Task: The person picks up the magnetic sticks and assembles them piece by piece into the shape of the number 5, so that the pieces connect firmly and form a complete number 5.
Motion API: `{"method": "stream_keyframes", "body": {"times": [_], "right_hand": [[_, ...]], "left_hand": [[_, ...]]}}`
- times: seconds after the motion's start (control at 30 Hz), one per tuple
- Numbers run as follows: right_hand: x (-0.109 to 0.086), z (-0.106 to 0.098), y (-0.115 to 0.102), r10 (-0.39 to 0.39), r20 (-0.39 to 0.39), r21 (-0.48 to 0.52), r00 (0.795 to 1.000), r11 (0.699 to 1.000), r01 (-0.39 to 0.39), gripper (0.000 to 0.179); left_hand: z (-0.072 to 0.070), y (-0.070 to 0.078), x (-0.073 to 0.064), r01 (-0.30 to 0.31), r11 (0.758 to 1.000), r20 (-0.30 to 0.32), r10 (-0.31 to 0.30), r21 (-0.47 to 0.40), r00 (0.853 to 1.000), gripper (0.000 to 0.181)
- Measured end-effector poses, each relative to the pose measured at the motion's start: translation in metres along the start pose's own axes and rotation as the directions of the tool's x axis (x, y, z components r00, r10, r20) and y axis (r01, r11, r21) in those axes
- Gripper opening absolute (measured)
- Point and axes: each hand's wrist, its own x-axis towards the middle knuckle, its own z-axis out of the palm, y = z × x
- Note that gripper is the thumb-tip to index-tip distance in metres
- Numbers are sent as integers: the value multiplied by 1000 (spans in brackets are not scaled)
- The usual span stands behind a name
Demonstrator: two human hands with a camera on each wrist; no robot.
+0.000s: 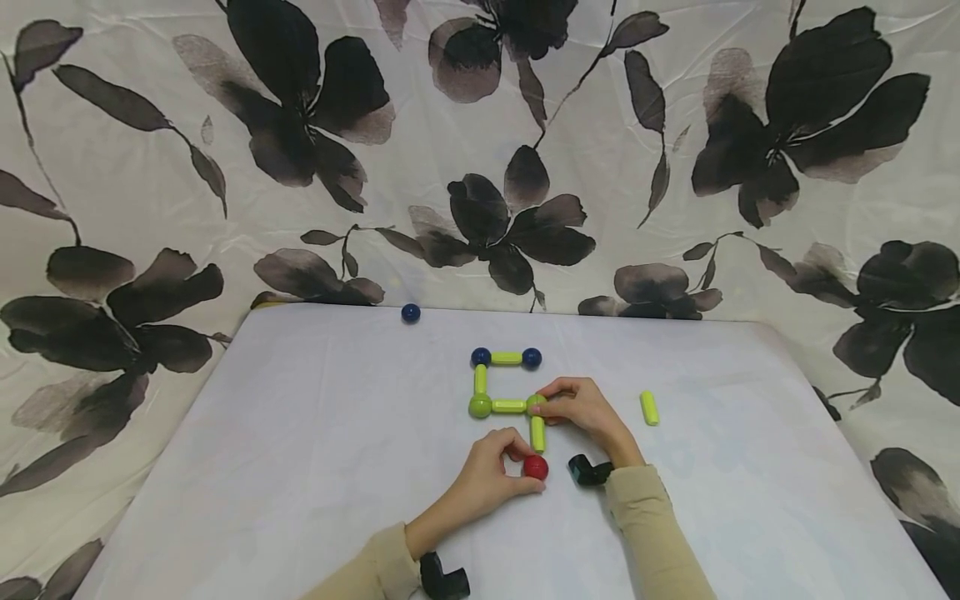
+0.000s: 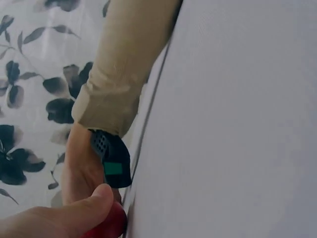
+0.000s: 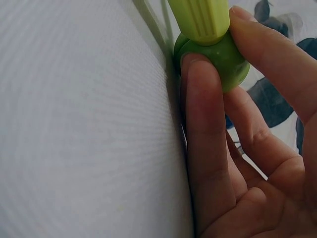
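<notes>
My left hand (image 1: pixel 487 475) pinches a red ball (image 1: pixel 536 467) between thumb and fingers, right at the lower end of a yellow-green stick (image 1: pixel 537 435). That stick hangs off a green ball (image 3: pixel 223 64), which my right hand (image 1: pixel 585 412) grips with thumb and fingertips. From this ball a second stick (image 1: pixel 509 407) runs left to another green ball (image 1: pixel 480 406). An upright stick (image 1: pixel 481 380) links it to a dark blue ball (image 1: pixel 481 357), and a top stick (image 1: pixel 506 359) leads to a second blue ball (image 1: pixel 532 358). In the left wrist view, the thumb (image 2: pixel 94 206) partly covers the red ball.
One loose yellow-green stick (image 1: pixel 649 408) lies right of my right hand. A single dark blue ball (image 1: pixel 410 313) sits near the far edge of the white table (image 1: pixel 315 433). Behind it hangs a floral cloth (image 1: pixel 420 125). Black wrist cameras (image 1: pixel 590 471) stick out by both sleeves.
</notes>
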Motion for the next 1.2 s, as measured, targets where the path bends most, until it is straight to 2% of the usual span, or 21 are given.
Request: {"method": "stream_keyframes", "body": {"times": [0.13, 0.57, 0.8, 1.07, 1.2], "right_hand": [[1, 0, 0, 2, 13, 0, 1000, 1000, -2, 33], [-2, 2, 0, 12, 3, 21, 1000, 1000, -12, 36], [-1, 0, 0, -4, 8, 4, 1000, 1000, 4, 36], [0, 0, 0, -9, 13, 5, 1000, 1000, 9, 33], [-1, 0, 2, -8, 11, 0, 1000, 1000, 8, 31]], "left_hand": [[3, -2, 0, -25, 1000, -31, 26, 8, 999, 37], [4, -7, 1, -81, 997, -47, 82, 14, 996, 32], [3, -6, 2, -71, 997, -27, 71, 22, 997, 37], [2, -8, 3, -99, 993, -3, 99, 64, 995, 37], [2, -6, 1, -93, 993, 17, 92, 73, 996, 35]]}}
